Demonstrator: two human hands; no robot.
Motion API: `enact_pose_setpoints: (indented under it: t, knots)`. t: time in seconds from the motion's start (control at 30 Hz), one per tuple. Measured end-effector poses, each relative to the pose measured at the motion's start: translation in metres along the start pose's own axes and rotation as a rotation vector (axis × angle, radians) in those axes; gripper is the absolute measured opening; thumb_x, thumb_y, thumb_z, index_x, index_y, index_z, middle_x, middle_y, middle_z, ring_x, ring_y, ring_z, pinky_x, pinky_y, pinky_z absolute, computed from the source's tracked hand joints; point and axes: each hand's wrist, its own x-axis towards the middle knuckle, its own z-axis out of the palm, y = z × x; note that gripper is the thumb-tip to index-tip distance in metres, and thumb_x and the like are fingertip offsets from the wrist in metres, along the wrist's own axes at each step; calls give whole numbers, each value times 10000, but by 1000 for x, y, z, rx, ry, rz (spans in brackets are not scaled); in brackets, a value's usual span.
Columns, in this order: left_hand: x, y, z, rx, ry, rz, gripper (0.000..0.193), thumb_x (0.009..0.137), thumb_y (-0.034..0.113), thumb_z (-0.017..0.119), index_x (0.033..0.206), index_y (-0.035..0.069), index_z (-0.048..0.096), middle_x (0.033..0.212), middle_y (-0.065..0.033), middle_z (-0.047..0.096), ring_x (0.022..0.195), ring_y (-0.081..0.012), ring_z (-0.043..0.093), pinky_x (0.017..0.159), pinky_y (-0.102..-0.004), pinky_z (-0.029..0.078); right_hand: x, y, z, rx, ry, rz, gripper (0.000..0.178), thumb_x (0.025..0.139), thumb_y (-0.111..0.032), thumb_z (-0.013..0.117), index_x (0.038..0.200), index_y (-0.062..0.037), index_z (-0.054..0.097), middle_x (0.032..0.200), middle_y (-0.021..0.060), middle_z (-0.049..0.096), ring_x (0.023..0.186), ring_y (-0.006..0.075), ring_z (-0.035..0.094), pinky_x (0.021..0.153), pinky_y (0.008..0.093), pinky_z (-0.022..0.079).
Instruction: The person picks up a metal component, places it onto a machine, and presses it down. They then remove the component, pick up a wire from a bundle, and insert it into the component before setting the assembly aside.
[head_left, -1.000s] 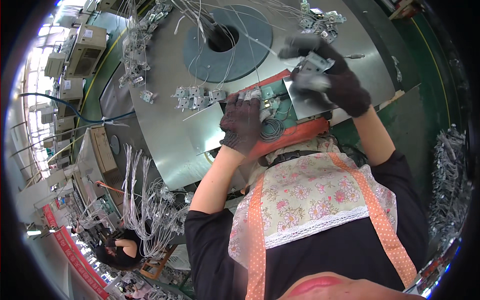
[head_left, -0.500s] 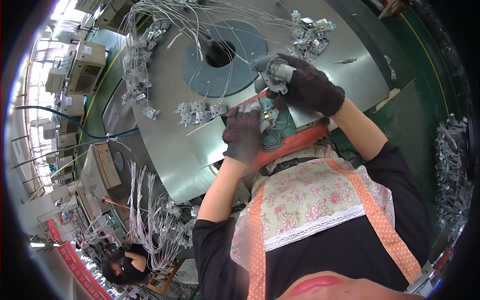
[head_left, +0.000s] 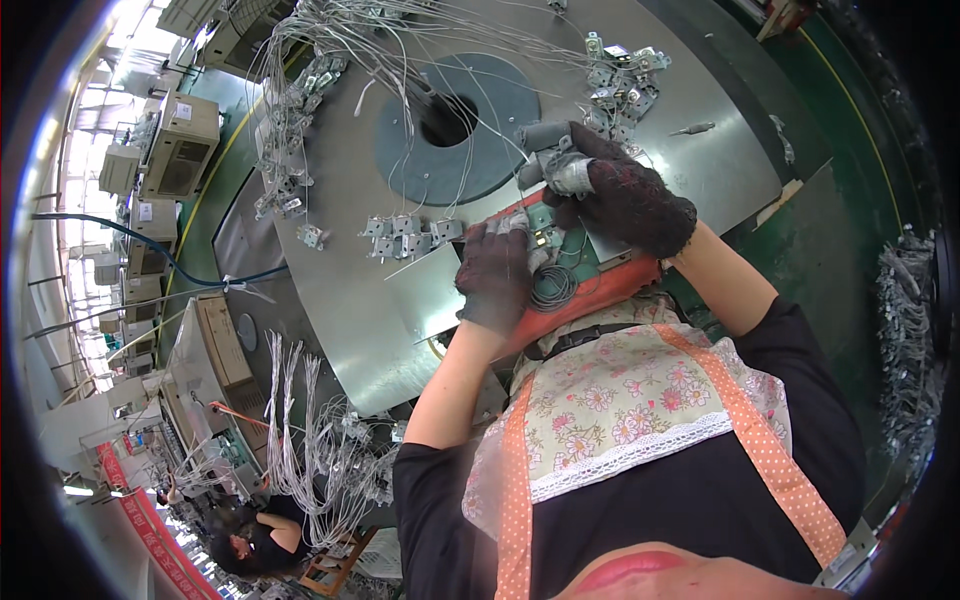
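Both my hands wear dark knit gloves with pale wrapped fingertips. My right hand (head_left: 638,202) is closed around a grey tool with a cylindrical body (head_left: 545,135), whose exact kind I cannot make out. It is held above the near edge of the steel table. To its left, my left hand (head_left: 492,280) rests with bent fingers by a small green work surface (head_left: 572,243). Whatever lies under those fingertips is hidden. A small metal piece with brassy parts (head_left: 545,238) sits beside them, and a coil of thin grey wire (head_left: 553,288) lies close to my left hand.
Small metal boxes (head_left: 410,238) sit in a group beyond my left hand. More boxes with grey cables pile up at the far right (head_left: 622,85) and left (head_left: 285,160). A round grey plate (head_left: 400,165) surrounds the table's central hole. A screwdriver (head_left: 692,129) lies right. Another person (head_left: 270,535) works lower left.
The view has shifted slightly, so the table sits a little lower and to the right. The tool in my right hand has tilted slightly; my left hand stays by the green surface.
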Motion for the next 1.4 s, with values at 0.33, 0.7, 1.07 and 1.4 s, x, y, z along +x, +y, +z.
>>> enact_pose_setpoints:
  t: [0.33,0.7,1.07,1.4]
  knots:
    - [-2,-5,8,-79,13,13,222,889,119,567,1059,17,667,1071,-219,709,1108,-371,655,1096,-513,410,-4,-11,18,81,-164,-42,686,949,-208,644,1561,-61,371,1279,107,629,1090,178,628,992,402,540]
    - [-2,-7,8,-24,-21,31,536,801,319,703,1248,36,618,1144,-198,693,1128,-369,643,1073,-498,422,-6,-7,26,-46,52,-18,592,933,-158,615,1500,-90,459,1169,55,636,955,123,616,878,304,538]
    - [-4,-5,8,-5,-5,8,397,892,228,592,1193,-25,639,1109,-217,702,1133,-380,634,1092,-512,403,-5,13,8,-115,39,-89,550,958,-173,576,1490,-113,450,1196,49,630,957,102,597,857,275,531]
    - [-4,-13,18,-51,23,32,602,791,387,769,1298,115,593,1168,-155,690,1112,-358,650,1028,-497,443,-7,-2,17,89,-88,-28,667,940,-123,620,1564,-110,382,1301,74,608,1160,163,585,1065,343,467]
